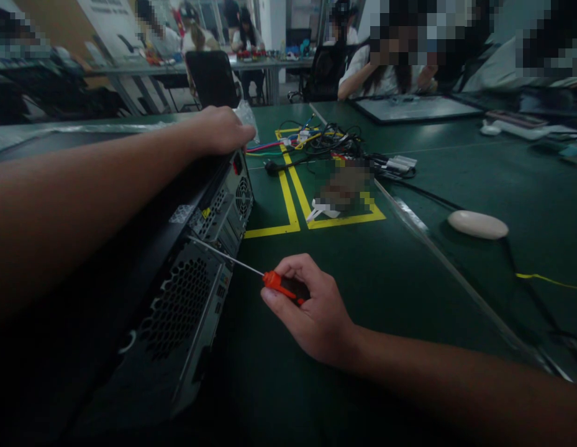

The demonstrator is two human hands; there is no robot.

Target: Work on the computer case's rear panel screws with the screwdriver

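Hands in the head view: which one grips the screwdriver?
The right hand, closed around the handle of the screwdriver; the left hand is at the computer case's far end.

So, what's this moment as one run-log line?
left fingers: at far edge of computer case | right fingers: gripping screwdriver | tip: at rear panel, contact unclear | nearby: cables on table

The screwdriver (272, 280) has a smooth metal shaft (235, 259) and a plastic-looking handle (284, 286); the computer case (176, 304) shows dull, perforated metal; the counter (386, 298) looks smooth, matt.
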